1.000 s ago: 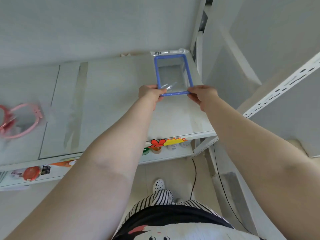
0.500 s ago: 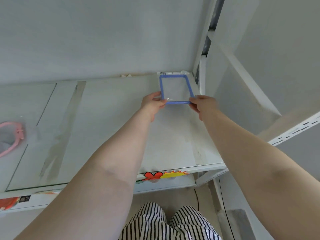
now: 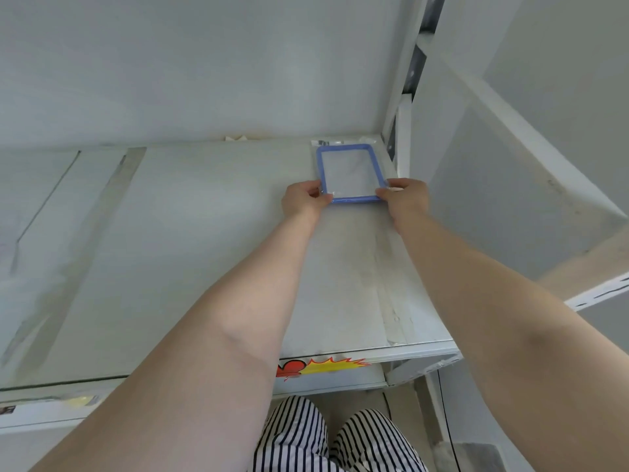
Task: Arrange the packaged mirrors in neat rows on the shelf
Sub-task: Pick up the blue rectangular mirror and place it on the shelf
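A blue-framed rectangular mirror [image 3: 350,172] in clear plastic wrap lies flat in the far right corner of the white shelf [image 3: 204,250], its far end near the back wall. My left hand [image 3: 304,199] pinches its near left corner. My right hand [image 3: 405,197] pinches its near right corner. A barcode label shows on the wrap at the mirror's far edge.
A white upright post [image 3: 400,107] and side panel bound the shelf on the right. Strips of tape [image 3: 88,233] run across the shelf's left part. A red and yellow sticker [image 3: 323,364] marks the front edge, with a lower shelf beneath.
The mirror, tilted up a second ago, has been lowered and pushed back into the right rear corner. The view has shifted right, and the pink mirror at the left is out of sight.
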{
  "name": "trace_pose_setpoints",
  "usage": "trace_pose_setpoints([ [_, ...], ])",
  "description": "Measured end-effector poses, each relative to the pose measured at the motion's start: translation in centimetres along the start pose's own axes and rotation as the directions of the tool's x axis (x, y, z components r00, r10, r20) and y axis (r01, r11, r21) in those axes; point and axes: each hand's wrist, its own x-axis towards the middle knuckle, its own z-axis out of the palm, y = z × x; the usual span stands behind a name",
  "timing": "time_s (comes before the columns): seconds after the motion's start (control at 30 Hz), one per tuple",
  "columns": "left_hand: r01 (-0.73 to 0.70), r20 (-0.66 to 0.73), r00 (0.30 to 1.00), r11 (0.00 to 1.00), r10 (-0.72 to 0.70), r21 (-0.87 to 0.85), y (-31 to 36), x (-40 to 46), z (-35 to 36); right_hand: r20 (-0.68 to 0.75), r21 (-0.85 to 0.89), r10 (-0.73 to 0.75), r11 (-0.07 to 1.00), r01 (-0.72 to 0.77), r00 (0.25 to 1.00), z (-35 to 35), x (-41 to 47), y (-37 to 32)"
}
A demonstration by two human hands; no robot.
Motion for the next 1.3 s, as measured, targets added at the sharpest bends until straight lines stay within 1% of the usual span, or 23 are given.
trace_pose_setpoints([
  [0.1,-0.017,-0.027,0.999,0.999,0.018,0.044,0.1,0.1,0.2,-0.010,-0.089,-0.011,0.996,0.010,1.000,0.2,0.4,0.4],
  [0.2,-0.024,-0.046,0.999,0.998,0.027,0.063,0.1,-0.1,0.4,-0.022,-0.138,-0.036,0.990,0.033,0.999,0.3,0.5,0.7],
  [0.4,-0.019,-0.042,0.999,0.991,0.025,0.135,0.2,-0.1,0.7,-0.015,-0.145,-0.062,0.988,0.060,0.998,0.2,0.6,0.6],
  [0.8,0.005,-0.068,0.998,0.980,0.009,0.201,0.2,0.2,0.6,-0.002,-0.179,-0.011,0.984,0.011,1.000,0.0,1.0,0.4],
  [0.93,0.033,-0.108,0.994,0.961,-0.003,0.275,0.9,-0.5,-0.8,-0.026,-0.275,-0.050,0.961,0.041,0.998,-0.9,-0.2,-0.4],
  [1.0,0.026,-0.084,0.996,0.949,0.001,0.314,1.8,-1.4,-2.0,0.029,-0.339,-0.108,0.934,0.111,0.994,-1.4,-1.7,-1.1],
  [1.07,-0.017,-0.040,0.999,0.915,0.036,0.402,2.9,-2.9,-3.6,0.132,-0.399,-0.170,0.893,0.210,0.976,-1.7,-3.8,-2.0],
  [1.17,-0.096,0.061,0.995,0.838,0.075,0.538,4.2,-6.2,-7.2,0.298,-0.445,-0.185,0.841,0.308,0.937,-1.8,-8.0,-3.7],
  [1.23,-0.124,0.123,0.990,0.809,0.065,0.575,4.3,-9.0,-10.2,0.407,-0.460,-0.189,0.803,0.379,0.894,-1.5,-11.1,-4.2],
  [1.3,-0.152,0.161,0.985,0.746,0.061,0.648,3.7,-11.9,-13.4,0.513,-0.494,-0.193,0.730,0.471,0.837,-0.9,-14.3,-4.3],
])
